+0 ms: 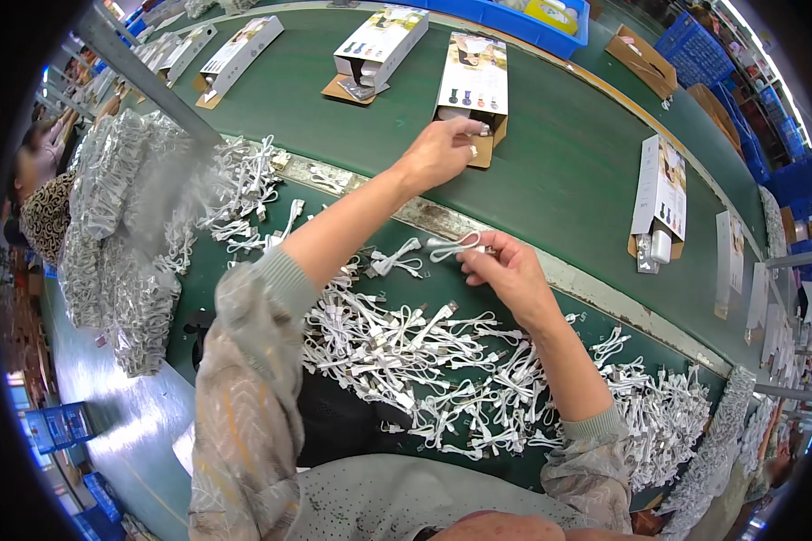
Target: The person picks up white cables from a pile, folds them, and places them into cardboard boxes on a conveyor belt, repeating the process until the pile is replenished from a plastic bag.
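My left hand [440,155] reaches over to the open near end of a printed white carton [472,72] on the green conveyor belt. Its fingers are closed at the opening, beside the lowered brown flap [481,155]. A small white piece shows at the fingertips, too small to name. Nearer to me, my right hand [507,275] pinches a bundled white USB cable [456,245], its loop sticking out to the left above the belt's metal edge. Below both hands spreads a heap of similar white cables [397,352] on the green worktable.
More printed cartons stand along the belt, one [383,45] to the left and another [660,203] to the right. Bagged cables [122,216] pile up at left beside a metal post [144,72]. A blue bin [505,29] sits beyond the belt.
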{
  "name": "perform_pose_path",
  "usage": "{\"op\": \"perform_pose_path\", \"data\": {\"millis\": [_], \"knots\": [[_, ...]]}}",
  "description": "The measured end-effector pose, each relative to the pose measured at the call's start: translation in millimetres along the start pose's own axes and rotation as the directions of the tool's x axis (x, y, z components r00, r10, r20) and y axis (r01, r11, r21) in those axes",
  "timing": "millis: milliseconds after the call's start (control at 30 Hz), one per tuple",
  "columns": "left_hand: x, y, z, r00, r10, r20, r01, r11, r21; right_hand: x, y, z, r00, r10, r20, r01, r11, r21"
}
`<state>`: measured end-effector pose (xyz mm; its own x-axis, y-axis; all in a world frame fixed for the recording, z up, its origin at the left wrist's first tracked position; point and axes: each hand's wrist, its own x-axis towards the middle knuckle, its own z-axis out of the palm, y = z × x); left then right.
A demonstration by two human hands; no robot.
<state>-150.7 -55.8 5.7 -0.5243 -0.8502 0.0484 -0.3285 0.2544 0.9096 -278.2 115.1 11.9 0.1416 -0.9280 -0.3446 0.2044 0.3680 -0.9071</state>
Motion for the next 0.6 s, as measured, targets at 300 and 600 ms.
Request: {"op": "perform_pose_path", "data": {"millis": [300,600], "knots": [[-101,48,-33,0.957,-0.162,0.239,0.126,0.980,0.157,8,-9,2,0.975,-0.179,-0.132,0.180,0.984,-0.001],[-46,9,-73,0.931,-0.200,-0.306,0.282,0.925,0.255,9,27,-6,0.708,-0.698,0.104,0.460,0.345,-0.818]]}}
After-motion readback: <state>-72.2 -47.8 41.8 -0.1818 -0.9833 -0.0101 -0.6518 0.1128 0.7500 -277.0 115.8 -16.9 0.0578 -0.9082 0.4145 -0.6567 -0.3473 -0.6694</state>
